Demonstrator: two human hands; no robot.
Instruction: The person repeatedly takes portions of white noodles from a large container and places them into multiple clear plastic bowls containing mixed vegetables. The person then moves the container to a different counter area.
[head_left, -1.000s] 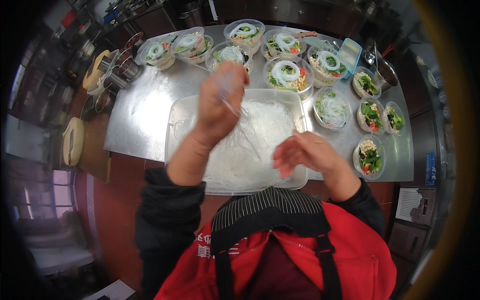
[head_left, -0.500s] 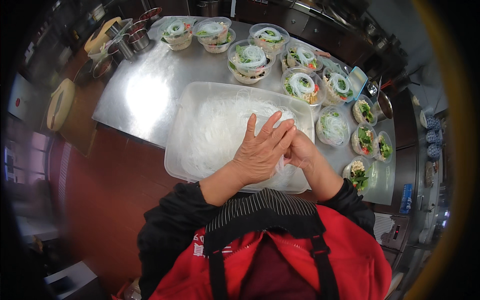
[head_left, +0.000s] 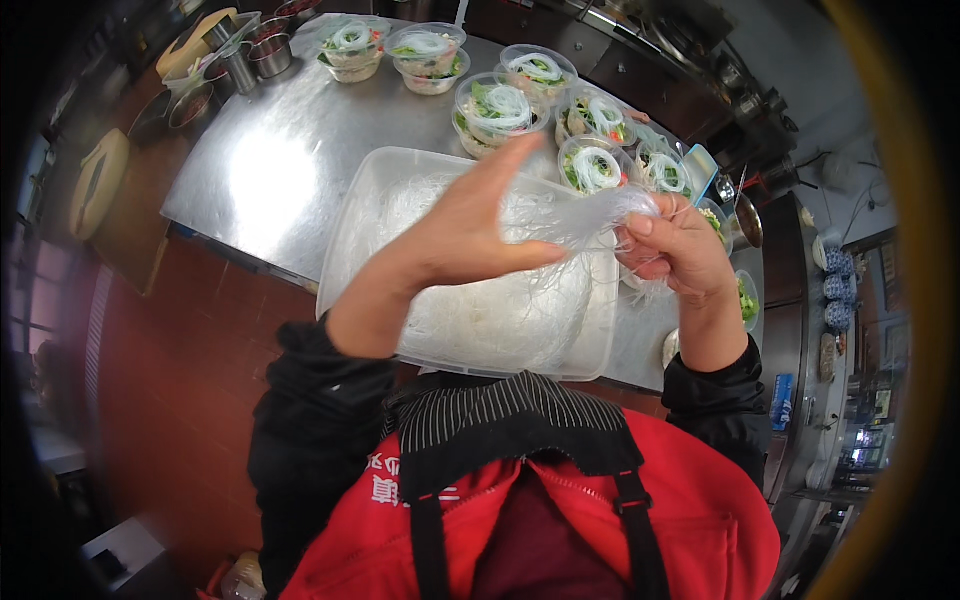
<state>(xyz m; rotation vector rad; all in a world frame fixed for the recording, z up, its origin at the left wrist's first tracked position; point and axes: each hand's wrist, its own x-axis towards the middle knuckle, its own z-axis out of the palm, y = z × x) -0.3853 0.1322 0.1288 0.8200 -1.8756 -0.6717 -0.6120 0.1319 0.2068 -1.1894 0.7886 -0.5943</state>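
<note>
My right hand (head_left: 683, 243) is closed round one end of a bundle of glass noodles (head_left: 590, 216), whose pale strands stretch leftward and hang loose. My left hand (head_left: 468, 228), somewhat smeared by motion, has its thumb and fingers spread apart. Its thumb tip is close to the strands; whether they touch, I cannot tell. Both hands are above a wide translucent plastic tub (head_left: 338, 262). More glass noodles (head_left: 500, 325) lie inside it in a loose white heap.
The tub stands at the near edge of a steel table (head_left: 265, 185). Clear bowls (head_left: 592, 168) with greens and noodle coils line the far and right sides, some stacked. Metal pots (head_left: 270, 58) are at the far left. A blue-edged tray (head_left: 703, 168) leans behind bowls.
My hands have parted: the right moved right and up, pulling the noodle bundle clear of the tub, while the left moved leftward and opened. The view has shifted slightly.
</note>
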